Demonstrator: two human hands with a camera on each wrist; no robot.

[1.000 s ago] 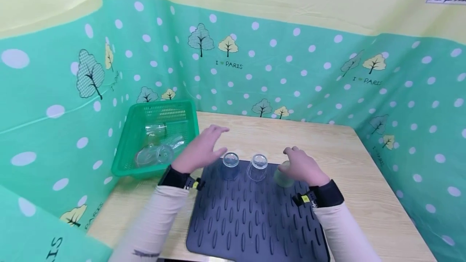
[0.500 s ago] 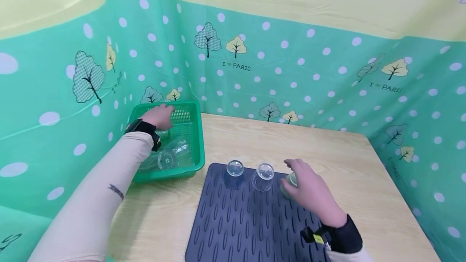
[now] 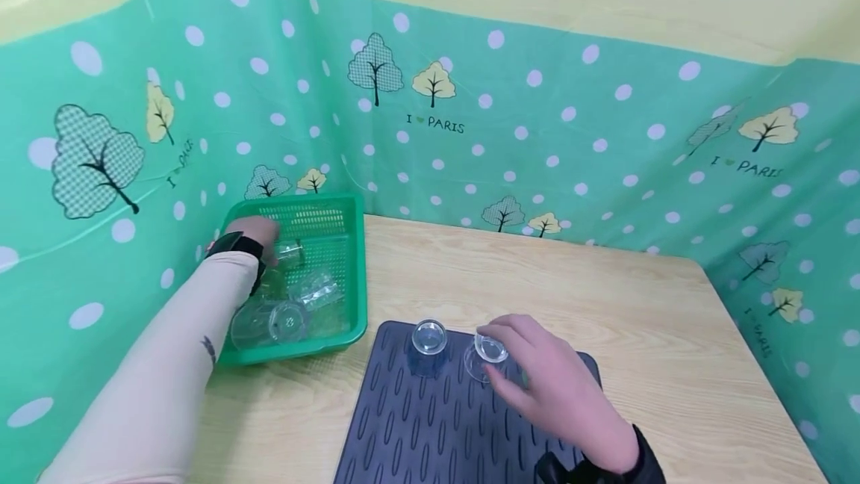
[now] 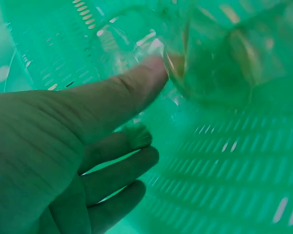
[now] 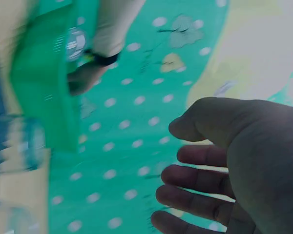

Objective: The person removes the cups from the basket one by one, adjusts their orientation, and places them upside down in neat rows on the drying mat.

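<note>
Cups: we count several clear ones heaped in the green basket (image 3: pixel 349 275) at ten o'clock. Left hand (image 3: pixel 251 234) inside, thumb touching a blurred cup (image 4: pixel 210 68), fingers loose. Right hand (image 3: pixel 551 387) open over the mat (image 3: pixel 403 424), hiding one upturned cup; two (image 3: pixel 428 346) show.

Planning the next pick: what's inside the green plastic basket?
The green plastic basket holds several clear plastic cups lying on their sides. The left hand reaches in, touching one; its forearm hides part of the pile.

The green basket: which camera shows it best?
The head view: the whole basket shows, with clear cups inside and the left hand reaching in. The left wrist view shows only its slotted inside; the right wrist view, a blurred side.
</note>
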